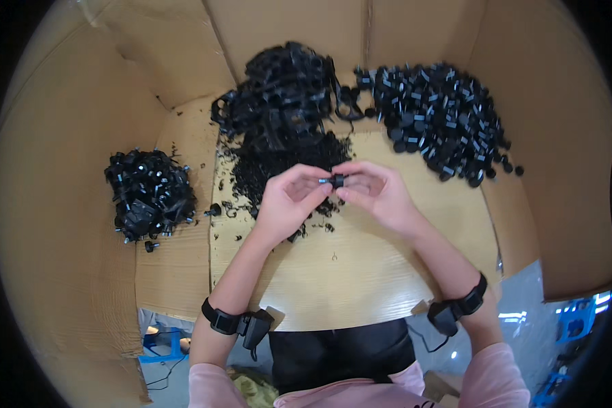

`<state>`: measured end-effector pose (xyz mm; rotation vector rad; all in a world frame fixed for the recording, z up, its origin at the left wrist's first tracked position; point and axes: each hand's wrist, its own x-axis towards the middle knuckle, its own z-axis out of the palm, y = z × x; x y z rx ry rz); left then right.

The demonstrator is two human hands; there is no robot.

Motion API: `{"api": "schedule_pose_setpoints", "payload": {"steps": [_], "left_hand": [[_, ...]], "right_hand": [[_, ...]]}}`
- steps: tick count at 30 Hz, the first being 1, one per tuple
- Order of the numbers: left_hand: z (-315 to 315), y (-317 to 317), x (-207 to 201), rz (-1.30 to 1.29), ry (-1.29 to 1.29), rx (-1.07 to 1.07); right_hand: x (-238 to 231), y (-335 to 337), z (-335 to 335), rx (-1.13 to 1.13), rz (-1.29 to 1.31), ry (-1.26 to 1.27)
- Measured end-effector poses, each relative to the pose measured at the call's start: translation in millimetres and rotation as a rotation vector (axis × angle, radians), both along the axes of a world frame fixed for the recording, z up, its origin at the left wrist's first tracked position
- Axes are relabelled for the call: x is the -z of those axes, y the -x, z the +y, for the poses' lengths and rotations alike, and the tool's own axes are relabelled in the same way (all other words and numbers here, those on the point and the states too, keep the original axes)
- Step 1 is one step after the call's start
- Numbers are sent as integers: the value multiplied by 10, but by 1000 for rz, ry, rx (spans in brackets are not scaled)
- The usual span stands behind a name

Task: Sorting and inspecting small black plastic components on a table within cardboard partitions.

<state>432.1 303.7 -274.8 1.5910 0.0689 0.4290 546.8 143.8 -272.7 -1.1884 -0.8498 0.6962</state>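
Note:
My left hand (290,197) and my right hand (376,192) meet above the middle of a pale wooden board (360,272). Between their fingertips they pinch one small black plastic part (336,180) with a short metal pin at its left end. Both hands touch it. Just behind the hands lies a spread of tiny black rings and clips (279,166). A black strap with a small device sits on each wrist.
A tangled heap of black parts (285,88) lies at the back centre. A pile of black knobs with metal pins (442,119) is at the back right, a smaller pile of black parts (148,194) at the left. Cardboard walls (68,204) ring the board.

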Motion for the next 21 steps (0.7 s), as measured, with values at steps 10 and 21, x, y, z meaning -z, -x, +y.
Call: {"api": "schedule_pose_setpoints", "payload": {"steps": [10,21], "left_hand": [[-57,4,-37,34,49,9],[-54,101,-8,55,33,-23]], "right_hand": [[-9,-45,-53,-26,-1,38],[-38,31,-50,-10,-76,16]]}}
